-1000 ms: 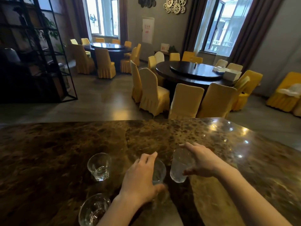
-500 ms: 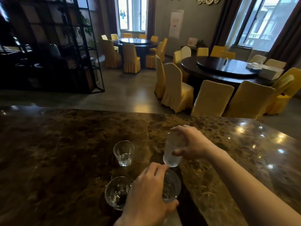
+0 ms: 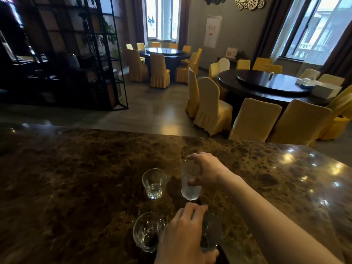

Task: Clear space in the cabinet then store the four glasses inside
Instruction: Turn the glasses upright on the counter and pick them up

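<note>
The right hand (image 3: 206,171) grips a clear glass (image 3: 190,184) from above, fingers curled round its rim and thumb on its side; whether its base touches the marble tabletop (image 3: 76,178) cannot be told. The left hand (image 3: 185,237) is closed over the top of a second glass (image 3: 211,232). Just left of that hand stands a third glass (image 3: 147,231); a fourth glass (image 3: 154,183) stands just left of the right hand.
</note>
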A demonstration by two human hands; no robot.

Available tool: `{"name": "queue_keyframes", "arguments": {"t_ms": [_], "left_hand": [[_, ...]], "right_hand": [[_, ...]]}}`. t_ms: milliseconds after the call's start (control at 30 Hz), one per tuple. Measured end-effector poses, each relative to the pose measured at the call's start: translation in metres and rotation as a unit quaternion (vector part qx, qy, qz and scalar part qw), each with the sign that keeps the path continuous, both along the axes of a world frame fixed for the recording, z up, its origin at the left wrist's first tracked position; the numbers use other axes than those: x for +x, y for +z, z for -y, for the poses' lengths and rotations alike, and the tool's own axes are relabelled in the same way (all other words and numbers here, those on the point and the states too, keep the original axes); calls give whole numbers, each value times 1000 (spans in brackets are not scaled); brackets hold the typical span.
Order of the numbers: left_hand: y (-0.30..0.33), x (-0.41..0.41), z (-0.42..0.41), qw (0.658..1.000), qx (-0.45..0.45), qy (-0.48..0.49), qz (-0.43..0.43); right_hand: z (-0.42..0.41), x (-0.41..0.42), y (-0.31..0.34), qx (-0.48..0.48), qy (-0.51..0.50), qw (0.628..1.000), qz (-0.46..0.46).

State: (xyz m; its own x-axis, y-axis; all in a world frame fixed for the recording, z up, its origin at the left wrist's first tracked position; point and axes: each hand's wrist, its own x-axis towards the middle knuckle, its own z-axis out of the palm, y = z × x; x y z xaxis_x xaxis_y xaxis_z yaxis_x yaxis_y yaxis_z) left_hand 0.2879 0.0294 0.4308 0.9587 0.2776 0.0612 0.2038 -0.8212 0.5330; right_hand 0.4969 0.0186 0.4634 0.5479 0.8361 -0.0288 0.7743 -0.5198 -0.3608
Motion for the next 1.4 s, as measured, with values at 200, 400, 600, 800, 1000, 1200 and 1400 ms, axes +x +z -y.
{"name": "queue_keyframes", "arguments": {"t_ms": [200, 400, 600, 800, 1000, 1200, 1400], "left_hand": [[-2, 6, -2, 1000, -3, 3, 0], [-4, 6, -5, 1000, 9, 15, 13], [-9, 8, -6, 1000, 11, 14, 15], [-7, 8, -7, 1000, 13, 4, 17], [-2, 4, -8, 1000, 11, -12, 6], [3, -10, -14, 999, 22, -19, 26], [20, -54, -40, 993, 54, 69, 83]], "right_hand": [[3, 2, -1, -1, -13, 1000, 0], [5, 0, -3, -12, -4, 1000, 5], [8, -4, -7, -2, -11, 1000, -4], [9, -8, -4, -5, -23, 1000, -12], [10, -11, 1, -24, -18, 999, -16], [23, -15, 12, -7, -25, 999, -25], [55, -19, 25, 32, -29, 999, 8]]}}
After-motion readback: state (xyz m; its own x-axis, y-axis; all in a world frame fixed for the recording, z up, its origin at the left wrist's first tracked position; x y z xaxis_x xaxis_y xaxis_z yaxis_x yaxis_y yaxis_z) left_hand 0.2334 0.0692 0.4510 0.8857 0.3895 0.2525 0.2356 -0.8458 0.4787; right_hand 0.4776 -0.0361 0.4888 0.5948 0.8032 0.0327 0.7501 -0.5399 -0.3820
